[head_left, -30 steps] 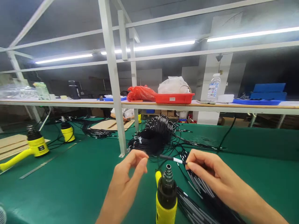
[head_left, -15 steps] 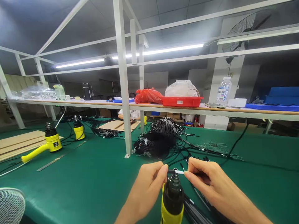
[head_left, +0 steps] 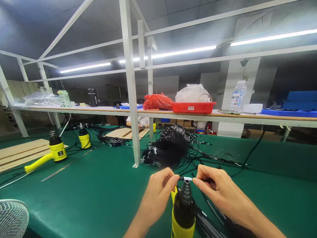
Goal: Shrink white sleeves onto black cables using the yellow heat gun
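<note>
A thin black cable with a white sleeve (head_left: 188, 178) stretches between my hands, just over the nozzle of an upright yellow-and-black heat gun (head_left: 183, 211). My left hand (head_left: 158, 195) pinches the black part on the left side of the sleeve. On the other side, my right hand (head_left: 218, 190) pinches the cable close to the sleeve's right end. Whether the sleeve touches the nozzle I cannot tell. Beside the heat gun, a bundle of black cables (head_left: 206, 223) lies partly hidden under my right forearm.
A coiled heap of black cables (head_left: 165, 152) lies behind my hands by the white post (head_left: 131, 99). Two more yellow heat guns (head_left: 58, 150) stand to the left. The shelf above holds a red tray (head_left: 193, 108) and a bottle (head_left: 238, 97). A white mesh guard (head_left: 13, 216) is at lower left.
Both hands have risen slightly with the cable, and my right hand has shifted a little left. The white sleeve now sits above the nozzle tip.
</note>
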